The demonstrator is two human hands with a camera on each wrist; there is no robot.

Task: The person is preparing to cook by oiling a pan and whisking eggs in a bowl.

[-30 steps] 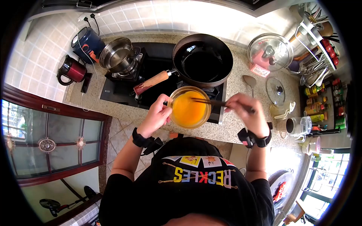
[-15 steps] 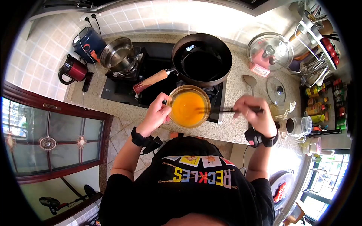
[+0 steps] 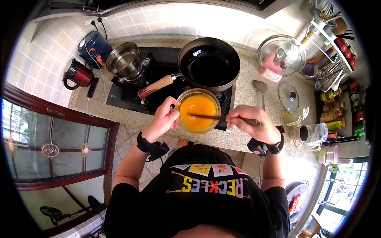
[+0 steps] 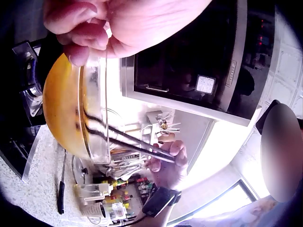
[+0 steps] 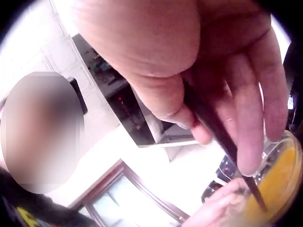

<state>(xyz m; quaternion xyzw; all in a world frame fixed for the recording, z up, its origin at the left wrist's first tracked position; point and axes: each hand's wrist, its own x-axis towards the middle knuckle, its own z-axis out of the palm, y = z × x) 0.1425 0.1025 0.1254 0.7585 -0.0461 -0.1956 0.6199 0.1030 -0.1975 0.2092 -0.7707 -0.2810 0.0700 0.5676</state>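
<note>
A glass bowl (image 3: 198, 128) of beaten yellow-orange liquid (image 3: 200, 106) is held above the counter's front edge. My left hand (image 3: 162, 119) pinches its left rim between thumb and fingers. Dark chopsticks (image 3: 212, 117) are gripped in my right hand (image 3: 256, 123), their tips in the liquid. Through the glass, the left wrist view shows two chopsticks (image 4: 137, 145) reaching into the bowl (image 4: 97, 137). In the right wrist view the thumb and fingers close round the chopsticks (image 5: 220, 132).
Behind the bowl, a black wok (image 3: 209, 65) with a wooden handle (image 3: 156, 86) sits on the stove. A steel pot (image 3: 124, 61) stands on the left burner. Rightward are a spatula (image 3: 260, 86), a small glass lid (image 3: 289, 96), a large lid (image 3: 281, 55) and cups (image 3: 299, 133).
The chopsticks have swept about inside the bowl; my right hand moved right, then back left. My left hand keeps hold of the rim. The head view has shifted slightly.
</note>
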